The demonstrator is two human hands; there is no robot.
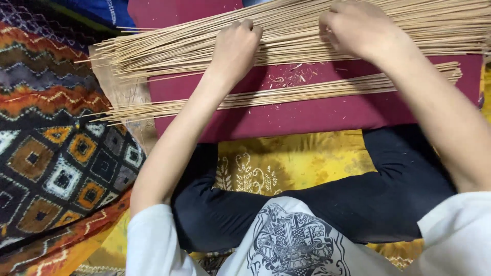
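A big heap of thin pale bamboo sticks (169,48) lies across a maroon cloth (307,115) in front of me. My left hand (236,47) rests on the heap with its fingers curled down into the sticks. Further right, my right hand (360,28) presses on the same heap, fingers bent among the sticks. A smaller, flatter row of sticks (286,93) lies nearer to me on the cloth, under both forearms. Whether either hand pinches particular sticks is hidden by the knuckles.
Small stick shavings (294,76) are scattered on the cloth between the two piles. A patterned multicolour blanket (56,153) covers the left side. A yellow printed cloth (291,161) lies by my crossed legs in dark trousers (399,199).
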